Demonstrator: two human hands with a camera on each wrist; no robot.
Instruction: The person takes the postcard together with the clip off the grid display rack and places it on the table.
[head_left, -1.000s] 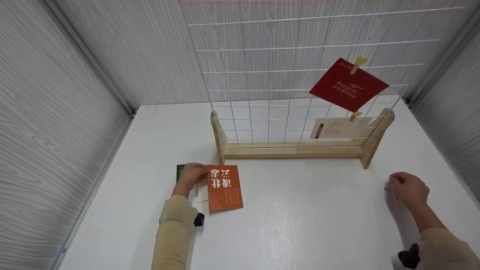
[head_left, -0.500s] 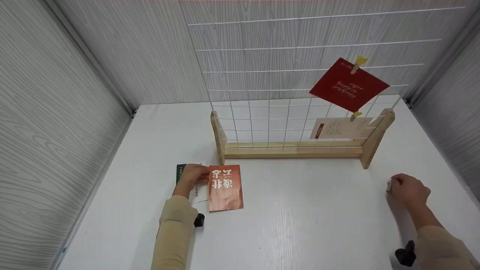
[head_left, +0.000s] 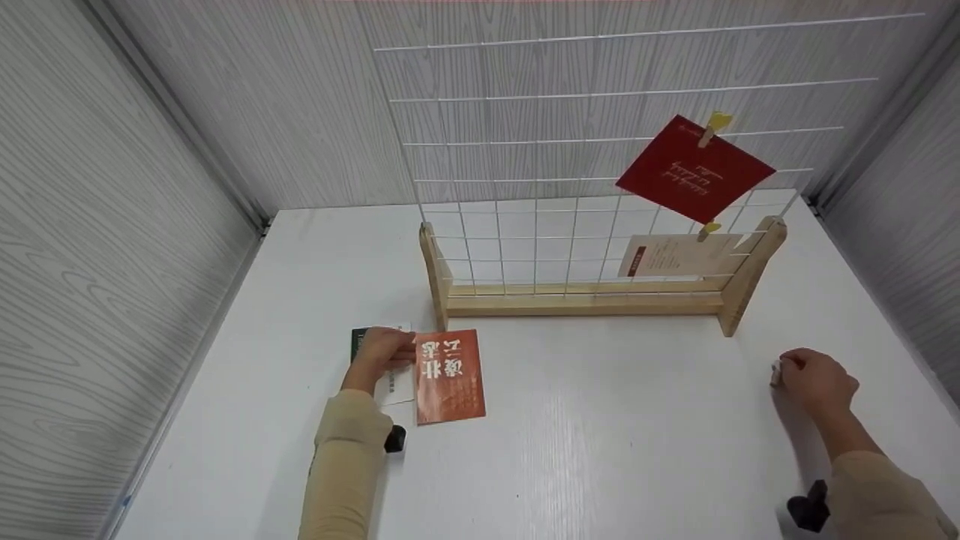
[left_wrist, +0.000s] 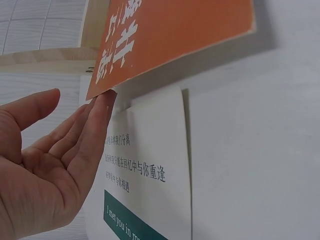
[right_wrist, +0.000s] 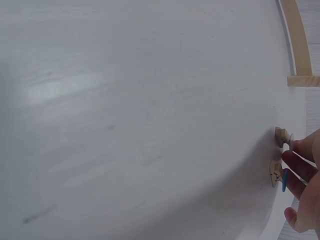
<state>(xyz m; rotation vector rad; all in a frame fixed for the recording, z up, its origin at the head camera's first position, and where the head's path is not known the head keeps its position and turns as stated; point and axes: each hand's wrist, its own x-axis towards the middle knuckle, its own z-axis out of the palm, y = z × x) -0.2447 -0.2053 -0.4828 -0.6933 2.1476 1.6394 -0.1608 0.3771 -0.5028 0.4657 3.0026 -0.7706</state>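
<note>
On the left side of the table my left hand holds an orange card with white characters by its far left corner. The card is raised off the table in the left wrist view, its shadow below. Beneath that hand lie a white card with dark text and a dark green strip. Far to the right, my right hand pinches small wooden clothespins at its fingertips. One clothespin has a pale ornament, the other a blue one. The fingers partly hide them.
A white wire grid stands upright in a wooden base at the back. A dark red card hangs there from a yellow-topped clip. Below it a cream card hangs from a second clip.
The orange card tilts slightly, and the shine on it changes, while my left hand keeps its place. The small pale thing at my right fingertips turns a little; that hand barely moves.
</note>
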